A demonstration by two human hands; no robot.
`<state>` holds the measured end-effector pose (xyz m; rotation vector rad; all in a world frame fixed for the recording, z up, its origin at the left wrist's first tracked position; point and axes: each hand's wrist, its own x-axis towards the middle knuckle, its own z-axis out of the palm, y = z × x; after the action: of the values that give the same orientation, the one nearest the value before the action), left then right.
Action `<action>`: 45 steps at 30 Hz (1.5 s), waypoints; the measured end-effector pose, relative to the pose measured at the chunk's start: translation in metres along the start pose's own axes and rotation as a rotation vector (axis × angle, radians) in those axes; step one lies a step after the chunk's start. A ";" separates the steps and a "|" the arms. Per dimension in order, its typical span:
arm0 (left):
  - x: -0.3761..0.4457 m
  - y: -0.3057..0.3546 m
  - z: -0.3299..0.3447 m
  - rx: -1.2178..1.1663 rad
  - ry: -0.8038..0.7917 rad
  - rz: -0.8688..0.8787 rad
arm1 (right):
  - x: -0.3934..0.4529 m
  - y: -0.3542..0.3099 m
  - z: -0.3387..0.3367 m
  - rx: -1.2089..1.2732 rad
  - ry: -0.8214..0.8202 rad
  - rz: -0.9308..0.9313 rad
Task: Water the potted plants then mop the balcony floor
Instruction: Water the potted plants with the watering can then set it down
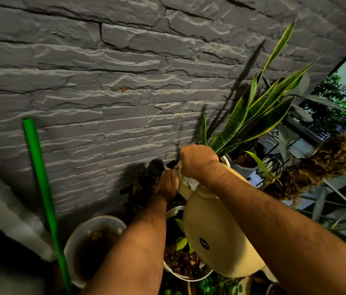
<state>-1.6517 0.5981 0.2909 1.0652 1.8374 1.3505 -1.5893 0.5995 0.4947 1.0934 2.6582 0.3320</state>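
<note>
Both bare forearms reaching up and forward from the lower edge, converging near centre. Right hand [197, 161] uppermost, knuckles toward the camera, fingers curled over and gripping downward, wrist bent. Left hand [168, 184] just below and beside it, back of the hand in view, fingers tucked out of sight, probably pinching too, though shadow hides the grip. Hands almost touching, forearms spread well apart toward the elbows.
</note>
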 end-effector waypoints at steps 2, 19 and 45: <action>0.007 -0.002 -0.001 -0.049 0.003 -0.009 | 0.008 -0.002 -0.001 -0.022 -0.011 -0.013; 0.006 0.004 -0.021 -0.059 0.005 -0.060 | 0.038 -0.019 0.005 -0.050 -0.026 -0.058; -0.067 0.044 -0.016 1.027 0.125 0.428 | -0.103 0.053 0.062 0.238 0.081 0.134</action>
<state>-1.6215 0.5389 0.3389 1.9944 2.5647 0.5981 -1.4644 0.5704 0.4671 1.3596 2.7558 0.0867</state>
